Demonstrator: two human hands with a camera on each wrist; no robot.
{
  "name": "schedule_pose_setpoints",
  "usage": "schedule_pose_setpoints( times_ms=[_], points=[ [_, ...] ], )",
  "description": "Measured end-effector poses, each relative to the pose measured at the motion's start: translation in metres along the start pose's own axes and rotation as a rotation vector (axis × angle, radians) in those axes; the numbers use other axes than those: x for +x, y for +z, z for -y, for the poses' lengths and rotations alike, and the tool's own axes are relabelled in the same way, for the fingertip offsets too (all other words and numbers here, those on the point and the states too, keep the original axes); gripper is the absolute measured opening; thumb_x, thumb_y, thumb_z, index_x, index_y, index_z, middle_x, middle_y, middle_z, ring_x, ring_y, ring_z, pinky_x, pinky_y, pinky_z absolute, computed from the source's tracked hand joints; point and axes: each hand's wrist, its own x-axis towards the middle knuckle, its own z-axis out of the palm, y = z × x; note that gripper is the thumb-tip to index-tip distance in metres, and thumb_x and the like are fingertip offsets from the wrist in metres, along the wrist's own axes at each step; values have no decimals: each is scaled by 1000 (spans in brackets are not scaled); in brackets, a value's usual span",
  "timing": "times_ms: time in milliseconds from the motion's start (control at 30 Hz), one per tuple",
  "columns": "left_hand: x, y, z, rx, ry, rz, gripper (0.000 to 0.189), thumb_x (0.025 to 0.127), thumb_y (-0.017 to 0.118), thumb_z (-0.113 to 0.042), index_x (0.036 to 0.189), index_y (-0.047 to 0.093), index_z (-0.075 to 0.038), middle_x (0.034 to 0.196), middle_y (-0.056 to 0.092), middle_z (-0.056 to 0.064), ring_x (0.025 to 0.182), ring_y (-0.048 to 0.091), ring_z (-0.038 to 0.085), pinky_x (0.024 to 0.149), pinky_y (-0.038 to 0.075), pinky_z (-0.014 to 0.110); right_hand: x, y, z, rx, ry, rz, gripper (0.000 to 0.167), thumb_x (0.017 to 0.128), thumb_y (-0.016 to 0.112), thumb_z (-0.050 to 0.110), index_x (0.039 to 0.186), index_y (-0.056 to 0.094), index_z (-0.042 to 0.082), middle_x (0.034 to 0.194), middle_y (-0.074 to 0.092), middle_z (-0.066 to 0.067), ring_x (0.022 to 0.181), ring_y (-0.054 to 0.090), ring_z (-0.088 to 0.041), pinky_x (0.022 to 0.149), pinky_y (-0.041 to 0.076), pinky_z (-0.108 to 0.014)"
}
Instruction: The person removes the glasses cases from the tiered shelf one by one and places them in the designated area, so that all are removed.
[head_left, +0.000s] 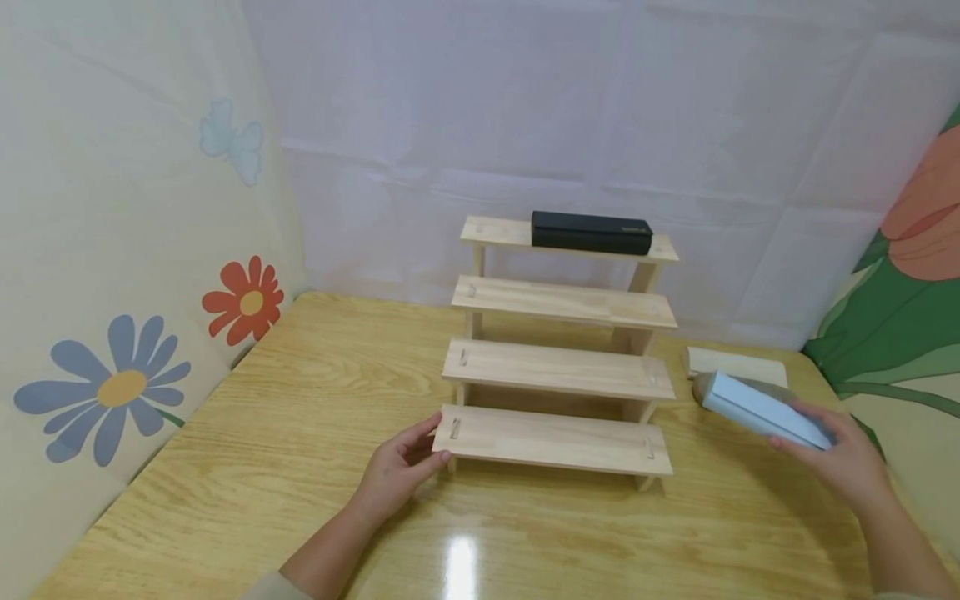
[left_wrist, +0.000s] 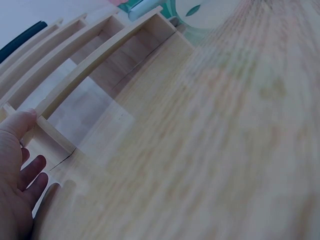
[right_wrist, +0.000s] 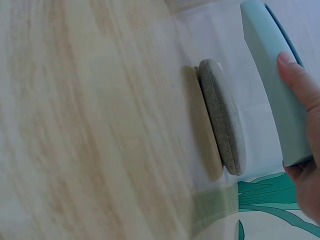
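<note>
The left hand (left_wrist: 11, 175) has its thumb against a tiered wooden stand (left_wrist: 85, 67); tabletop (left_wrist: 200, 150) spreads beside the fingers, a dark object (left_wrist: 22, 39) well beyond.

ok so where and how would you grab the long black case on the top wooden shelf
I'd probably pinch the middle of the long black box-shaped case across its narrow width, coming from above with the grip on its front and back. It lies lengthwise along the top pale wooden shelf, its top and front uncovered.

Here's your left sleeve (head_left: 277, 588), pale greyish beige, its edge short of the wrist; your right sleeve (head_left: 892, 596) shows just a sliver, left hand (head_left: 399, 472) and right hand (head_left: 849, 457) both bare.
</note>
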Motion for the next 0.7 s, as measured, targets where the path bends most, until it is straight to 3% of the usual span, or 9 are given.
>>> schedule_pose_setpoints(
  times_ms=[233, 467, 700],
  points=[
    [-1, 0, -1, -10, -4, 6, 58, 87, 74, -11, 139, 51, -2, 135, 59, 23, 116, 63, 35, 96, 55, 32, -4, 7, -5, 11, -15, -12, 73, 83, 78, 30, 137, 48, -9, 133, 47, -39, 108, 46, -43, 76, 33, -28],
    [-1, 0, -2, -10, -2, 8, 58, 87, 74, -11, 139, 51, -1, 135, 58, 22, 117, 63, 35, 96, 55, 31, -6, 13, -8, 20, 36, 46, 76, 86, 76, 34, 141, 43, -7, 137, 40, -41, 115, 43, -51, 81, 37, -44],
    [-1, 0, -2, -8, -3, 6, 58, 87, 74, -11, 140, 51, -1, 134, 59, 23, 116, 63, 35, 95, 55, 31, -9, 19, -11, 28, 24, 63, 76, 87, 74, 36, 141, 43, -7, 140, 40, -41, 118, 42, -52, 87, 37, -54]
  ],
)
